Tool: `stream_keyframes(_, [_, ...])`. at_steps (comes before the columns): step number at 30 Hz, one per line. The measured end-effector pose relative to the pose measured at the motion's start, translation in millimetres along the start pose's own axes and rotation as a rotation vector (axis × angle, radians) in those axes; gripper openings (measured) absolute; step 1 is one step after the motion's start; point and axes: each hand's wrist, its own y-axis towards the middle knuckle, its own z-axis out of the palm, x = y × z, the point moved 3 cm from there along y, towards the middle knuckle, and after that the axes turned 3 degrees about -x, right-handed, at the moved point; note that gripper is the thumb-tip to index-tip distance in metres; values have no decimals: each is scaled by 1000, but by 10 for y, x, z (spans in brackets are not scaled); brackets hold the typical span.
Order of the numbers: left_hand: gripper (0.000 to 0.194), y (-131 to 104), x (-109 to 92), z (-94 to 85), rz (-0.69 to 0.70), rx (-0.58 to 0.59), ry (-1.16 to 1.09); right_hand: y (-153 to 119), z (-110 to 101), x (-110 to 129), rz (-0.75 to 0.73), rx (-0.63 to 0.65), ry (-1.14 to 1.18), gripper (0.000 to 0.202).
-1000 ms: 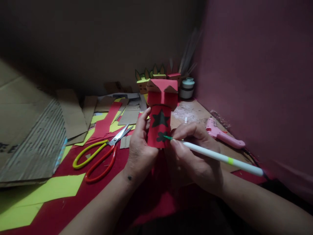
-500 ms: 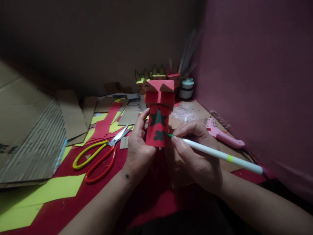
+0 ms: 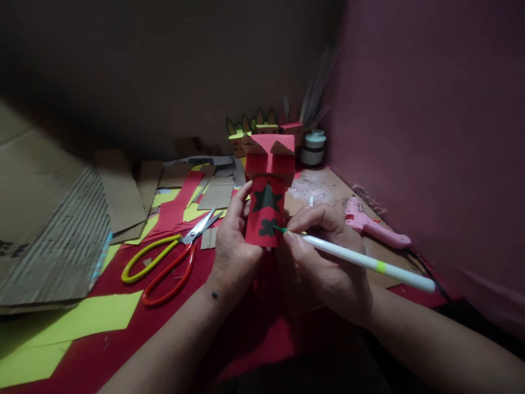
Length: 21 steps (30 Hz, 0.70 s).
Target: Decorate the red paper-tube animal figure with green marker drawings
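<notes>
My left hand (image 3: 235, 235) is wrapped round a red paper figure (image 3: 253, 221), a tube with a boxy head and two cardboard ears on top. On the tube's front are a dark star (image 3: 267, 198) and, below it, a dark flower shape (image 3: 268, 227). My right hand (image 3: 328, 246) pinches a white marker (image 3: 353, 255) with a yellow-green band. The marker's green tip rests at the right edge of the flower. The figure is held tilted, above the red tablecloth.
Scissors (image 3: 191, 236) with yellow and red handles lie open to the left, near cardboard pieces (image 3: 217, 191) and yellow paper (image 3: 90, 320). A pink glue gun (image 3: 375, 227) with a cord lies at the right. Behind stand similar figures (image 3: 266, 129) and a pale jar (image 3: 314, 146).
The marker and my right hand have shifted slightly left, bringing the tip further onto the flower's edge. The figure has moved a touch to the right in my left hand.
</notes>
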Motion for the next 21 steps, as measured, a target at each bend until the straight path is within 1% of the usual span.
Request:
stream_keyframes(6, [81, 13, -1, -8, 20, -26, 38, 19, 9, 16, -26, -48, 16, 14])
stream_keyframes(13, [81, 7, -4, -3, -2, -17, 15, -7, -4, -18, 10, 21, 35, 15])
stream_keyframes(17, [81, 8, -2, -2, -4, -18, 6, 12, -11, 28, -40, -25, 16, 16])
stream_keyframes(21, [83, 13, -22, -6, 1, -33, 19, 18, -6, 46, -51, -51, 2, 15])
